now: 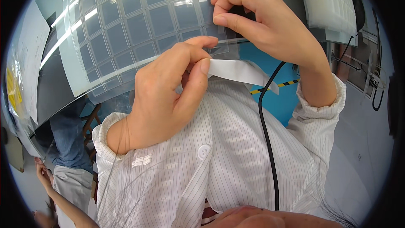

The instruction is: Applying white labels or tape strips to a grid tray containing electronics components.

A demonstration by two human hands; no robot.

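Hold the white strip (236, 71), pinched in the left hand (168, 88) near the clear tray (138, 28), without creasing; steady the right hand (270, 21), curled over the tray (cannot tell whether gripping anything).

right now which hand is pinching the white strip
The left hand: it grips one end of the white strip; the right hand, by the clear compartmented tray, is apart from it.
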